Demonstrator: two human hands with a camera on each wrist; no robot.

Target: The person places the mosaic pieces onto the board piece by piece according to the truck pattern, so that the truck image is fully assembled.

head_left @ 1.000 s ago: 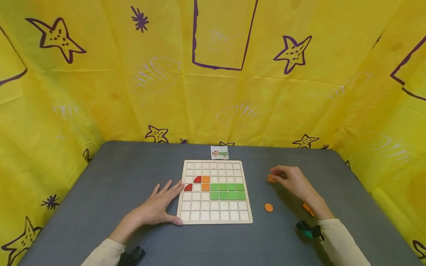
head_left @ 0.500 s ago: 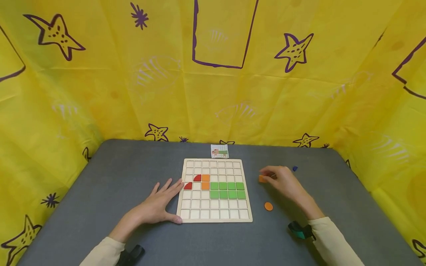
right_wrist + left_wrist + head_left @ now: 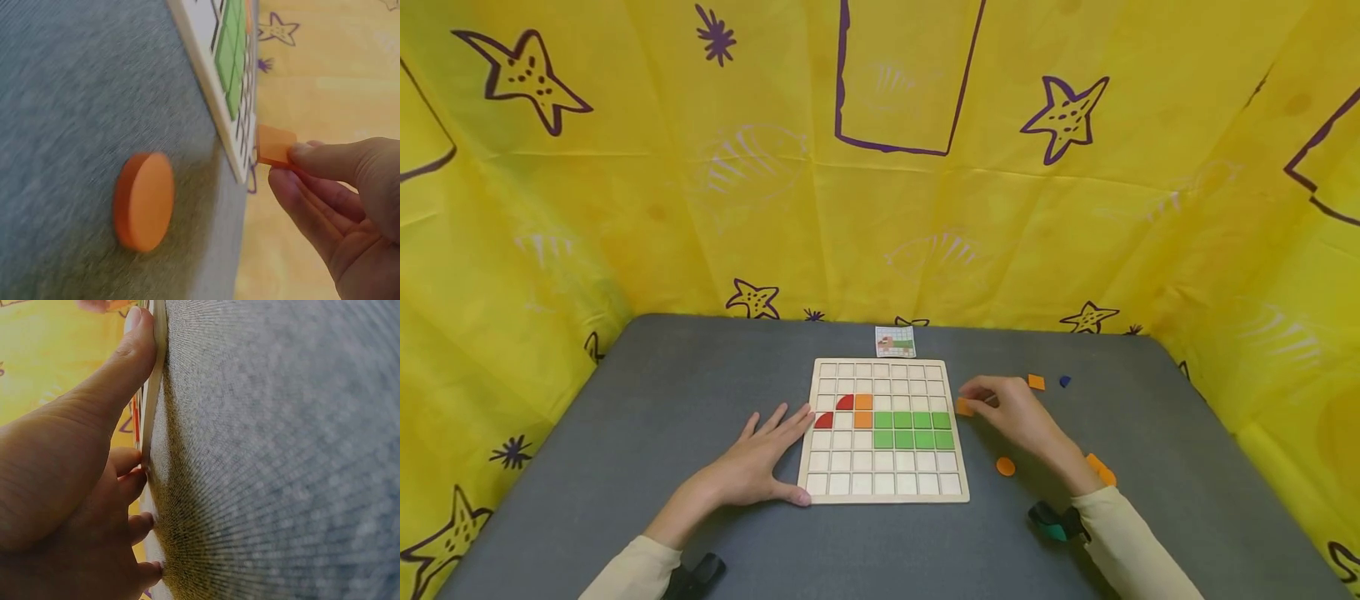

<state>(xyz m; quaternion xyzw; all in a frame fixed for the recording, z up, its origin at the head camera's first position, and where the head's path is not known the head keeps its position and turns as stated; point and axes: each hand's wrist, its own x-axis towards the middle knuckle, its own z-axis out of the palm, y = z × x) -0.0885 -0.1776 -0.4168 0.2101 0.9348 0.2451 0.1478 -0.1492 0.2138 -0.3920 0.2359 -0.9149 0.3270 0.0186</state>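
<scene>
A wooden grid board (image 3: 883, 492) lies on the table, bearing two rows of green square tiles (image 3: 913, 429), two orange square tiles (image 3: 863, 411) and two red quarter-circle tiles (image 3: 824, 420). My left hand (image 3: 752, 462) rests at the board's left edge, fingers spread and thumb at the near corner. In the left wrist view the thumb (image 3: 119, 369) lies along the board's rim. Just off the board's right edge, my right hand (image 3: 1018, 417) pinches an orange square tile (image 3: 275, 145) between thumb and fingers. A small picture card (image 3: 895, 342) lies behind the board.
Right of the board lies an orange round tile (image 3: 1005, 467), also near in the right wrist view. Farther back are an orange square tile (image 3: 1036, 382) and a small dark blue piece (image 3: 1065, 381). More orange pieces (image 3: 1101, 469) lie beside the right forearm. Yellow cloth (image 3: 880, 208) surrounds the table.
My right hand has moved left toward the board with the orange square tile, uncovering the orange and blue pieces behind it. The left hand has stayed in place.
</scene>
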